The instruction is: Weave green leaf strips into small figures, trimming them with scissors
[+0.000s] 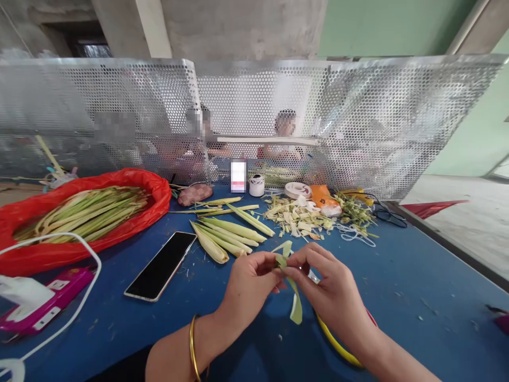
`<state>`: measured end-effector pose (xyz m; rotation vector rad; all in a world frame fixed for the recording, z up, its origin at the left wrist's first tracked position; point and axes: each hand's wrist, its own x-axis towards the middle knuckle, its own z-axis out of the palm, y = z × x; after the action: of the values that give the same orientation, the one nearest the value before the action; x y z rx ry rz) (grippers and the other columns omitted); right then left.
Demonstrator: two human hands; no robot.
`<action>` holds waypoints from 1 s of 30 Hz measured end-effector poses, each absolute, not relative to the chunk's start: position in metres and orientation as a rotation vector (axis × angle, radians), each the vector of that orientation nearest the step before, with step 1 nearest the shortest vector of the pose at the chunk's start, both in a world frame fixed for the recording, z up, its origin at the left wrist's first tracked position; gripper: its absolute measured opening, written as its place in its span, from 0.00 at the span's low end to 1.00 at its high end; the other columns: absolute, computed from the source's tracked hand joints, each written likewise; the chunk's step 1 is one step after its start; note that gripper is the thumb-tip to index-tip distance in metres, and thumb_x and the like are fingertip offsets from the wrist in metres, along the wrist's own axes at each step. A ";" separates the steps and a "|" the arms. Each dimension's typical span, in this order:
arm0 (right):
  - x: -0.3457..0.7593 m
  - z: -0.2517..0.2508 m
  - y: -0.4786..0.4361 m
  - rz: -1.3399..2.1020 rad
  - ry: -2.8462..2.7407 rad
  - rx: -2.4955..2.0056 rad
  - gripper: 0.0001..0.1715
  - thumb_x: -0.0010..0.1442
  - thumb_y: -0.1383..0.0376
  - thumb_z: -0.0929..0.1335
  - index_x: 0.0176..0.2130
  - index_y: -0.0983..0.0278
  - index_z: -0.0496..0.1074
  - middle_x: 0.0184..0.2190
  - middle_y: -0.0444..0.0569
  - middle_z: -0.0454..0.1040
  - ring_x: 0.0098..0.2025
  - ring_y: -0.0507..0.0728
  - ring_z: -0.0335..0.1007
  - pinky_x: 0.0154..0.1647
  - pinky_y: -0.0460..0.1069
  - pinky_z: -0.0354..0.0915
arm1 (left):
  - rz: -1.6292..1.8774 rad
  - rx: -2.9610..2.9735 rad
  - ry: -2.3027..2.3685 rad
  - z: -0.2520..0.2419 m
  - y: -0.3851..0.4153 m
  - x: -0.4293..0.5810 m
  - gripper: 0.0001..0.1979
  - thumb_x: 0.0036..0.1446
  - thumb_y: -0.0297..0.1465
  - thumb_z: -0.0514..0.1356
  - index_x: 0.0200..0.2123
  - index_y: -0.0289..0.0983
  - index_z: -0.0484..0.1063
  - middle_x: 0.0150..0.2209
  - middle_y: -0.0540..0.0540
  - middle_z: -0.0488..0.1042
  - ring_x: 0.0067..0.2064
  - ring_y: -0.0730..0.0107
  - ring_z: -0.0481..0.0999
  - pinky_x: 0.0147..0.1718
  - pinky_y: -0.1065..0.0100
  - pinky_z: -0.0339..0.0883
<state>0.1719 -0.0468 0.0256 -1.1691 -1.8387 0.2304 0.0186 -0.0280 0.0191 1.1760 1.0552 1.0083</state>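
Above the near part of the blue table, both hands meet on a pale green leaf strip (295,310), which looks folded or knotted. My left hand (248,289) pinches it from the left, fingers closed. My right hand (334,289) pinches it from the other side, thumb and forefinger together. A yellow curved handle (338,345) with some red and a bit of metal shows under my right hand; the tool's kind is mostly hidden. Just beyond my left hand lie pale green husk-like leaf sheaths (222,236).
At left are a red bag (159,193) of long green stalks, a purple power strip (66,292) with a white cable, and a phone (161,268). Leaf scraps (294,215), a tape roll (297,190) and an orange packet (323,196) lie before a perforated metal screen (254,95). People sit behind it.
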 end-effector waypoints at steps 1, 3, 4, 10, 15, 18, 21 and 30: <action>0.171 0.026 -0.047 0.241 -1.846 -1.164 0.11 0.60 0.66 0.68 0.26 0.61 0.69 0.25 0.43 0.71 0.26 0.52 0.67 0.27 0.46 0.63 | 1.000 1.192 1.042 0.018 -0.028 0.018 0.09 0.46 0.30 0.67 0.33 0.36 0.79 0.24 0.50 0.76 0.26 0.71 0.73 0.26 0.72 0.65; 0.167 0.025 -0.048 0.269 -1.826 -1.167 0.12 0.60 0.67 0.68 0.24 0.61 0.68 0.23 0.42 0.70 0.24 0.51 0.66 0.27 0.46 0.62 | 0.989 1.233 1.021 0.017 -0.029 0.018 0.08 0.47 0.29 0.65 0.34 0.36 0.80 0.24 0.50 0.75 0.25 0.71 0.72 0.26 0.72 0.64; 0.165 0.024 -0.049 0.282 -1.800 -1.167 0.13 0.60 0.68 0.67 0.24 0.61 0.68 0.22 0.42 0.70 0.24 0.51 0.66 0.27 0.46 0.62 | 0.988 1.257 1.016 0.016 -0.030 0.018 0.08 0.47 0.28 0.65 0.33 0.36 0.80 0.24 0.50 0.75 0.26 0.72 0.71 0.26 0.72 0.63; 0.161 0.016 -0.049 0.085 -1.886 -1.050 0.08 0.62 0.70 0.66 0.31 0.61 0.72 0.26 0.43 0.72 0.29 0.52 0.69 0.34 0.49 0.61 | 1.006 1.289 0.983 0.017 -0.034 0.021 0.05 0.45 0.23 0.61 0.23 0.36 0.77 0.21 0.52 0.72 0.25 0.74 0.69 0.25 0.74 0.62; 0.178 0.031 -0.050 -0.171 -2.137 -0.864 0.16 0.64 0.74 0.62 0.47 0.63 0.72 0.36 0.50 0.76 0.36 0.55 0.72 0.38 0.51 0.65 | 1.001 0.965 0.940 0.022 -0.024 0.014 0.06 0.47 0.32 0.66 0.28 0.35 0.77 0.21 0.50 0.73 0.23 0.75 0.69 0.23 0.74 0.63; 0.184 0.041 -0.050 -0.388 -2.377 -0.792 0.20 0.65 0.74 0.58 0.50 0.62 0.72 0.43 0.54 0.76 0.41 0.57 0.72 0.41 0.54 0.67 | 1.023 0.813 0.923 0.024 -0.018 0.009 0.08 0.45 0.32 0.69 0.29 0.34 0.77 0.21 0.51 0.72 0.22 0.78 0.68 0.22 0.76 0.63; 0.184 0.043 -0.049 -0.603 -2.453 -0.748 0.17 0.67 0.71 0.59 0.49 0.63 0.73 0.43 0.55 0.76 0.42 0.59 0.73 0.42 0.55 0.68 | 1.013 0.754 0.925 0.024 -0.016 0.008 0.09 0.43 0.31 0.70 0.28 0.33 0.77 0.22 0.51 0.71 0.23 0.78 0.69 0.21 0.77 0.62; 0.186 0.038 -0.044 -0.821 -2.433 -0.652 0.14 0.68 0.71 0.60 0.46 0.65 0.74 0.36 0.51 0.78 0.38 0.57 0.74 0.43 0.55 0.67 | 0.941 0.597 0.955 0.025 -0.016 0.008 0.08 0.45 0.29 0.70 0.27 0.34 0.74 0.23 0.52 0.72 0.24 0.79 0.72 0.18 0.79 0.59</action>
<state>0.1862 -0.0445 0.0378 -0.6518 -2.4333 -0.8206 0.0082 -0.0160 0.0251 0.5969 0.9553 0.9408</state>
